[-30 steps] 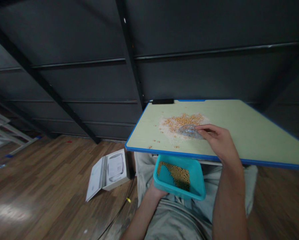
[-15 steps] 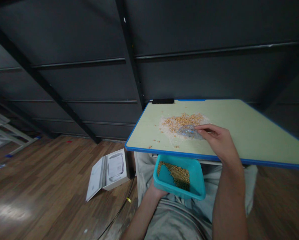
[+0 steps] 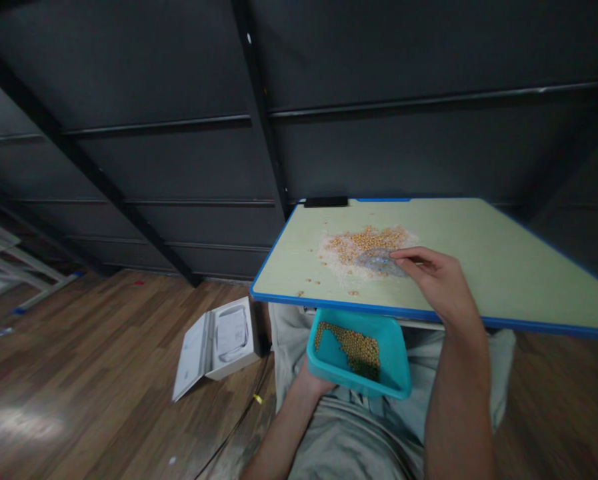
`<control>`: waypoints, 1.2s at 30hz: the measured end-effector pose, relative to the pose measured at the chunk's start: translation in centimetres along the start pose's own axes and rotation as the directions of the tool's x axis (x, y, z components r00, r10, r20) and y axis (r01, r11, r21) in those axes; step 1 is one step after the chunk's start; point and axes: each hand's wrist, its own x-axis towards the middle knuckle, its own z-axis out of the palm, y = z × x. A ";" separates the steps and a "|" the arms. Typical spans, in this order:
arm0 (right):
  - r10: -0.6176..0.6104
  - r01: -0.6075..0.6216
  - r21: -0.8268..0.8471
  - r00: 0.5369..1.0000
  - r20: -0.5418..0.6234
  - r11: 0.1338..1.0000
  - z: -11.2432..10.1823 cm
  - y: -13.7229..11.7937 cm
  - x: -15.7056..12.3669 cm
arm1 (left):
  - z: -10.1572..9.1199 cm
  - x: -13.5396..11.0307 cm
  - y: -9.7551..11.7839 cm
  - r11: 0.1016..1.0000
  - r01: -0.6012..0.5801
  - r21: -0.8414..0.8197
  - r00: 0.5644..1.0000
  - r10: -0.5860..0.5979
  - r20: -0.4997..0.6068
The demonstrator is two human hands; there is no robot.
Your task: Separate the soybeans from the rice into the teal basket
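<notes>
My right hand (image 3: pixel 431 273) is closed over the table, thumb and fingers pinching the edge of a clear plastic piece (image 3: pixel 376 260); whether it is a bag, a lid or a scoop I cannot tell. The plastic rests at the near side of a spread of yellow soybeans (image 3: pixel 371 238) mixed with white rice-like grains (image 3: pixel 336 260). Below the table edge, my left hand (image 3: pixel 316 382) grips the left side of a teal plastic tub (image 3: pixel 396 373), its fingers hidden under it. Soybeans (image 3: pixel 361 348) lie in the tub, with smaller dark green grains (image 3: pixel 366 369) toward its near side.
The pale green table (image 3: pixel 499 267) has a blue rim, and a black flat object (image 3: pixel 325 202) lies at its far left corner. A dark panelled wall (image 3: pixel 403 147) rises behind. An open white box (image 3: pixel 233 337) and a cable (image 3: pixel 236 427) are on the wooden floor.
The clear plastic piece has shifted very slightly at its left end. Both hands and the tub are in nearly the same place.
</notes>
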 end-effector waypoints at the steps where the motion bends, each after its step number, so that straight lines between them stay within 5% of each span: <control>1: -0.001 0.001 0.000 1.000 0.003 1.000 0.0 0.0 0.0 | 0.1 0.0 0.0 1.000 0.001 -0.001 1.000 -0.001 -0.005; 36: 0.002 -0.004 0.030 0.998 0.060 1.000 0.0 -0.3 -0.2 | 1.3 0.0 0.6 0.999 -0.022 0.024 0.999 0.020 0.044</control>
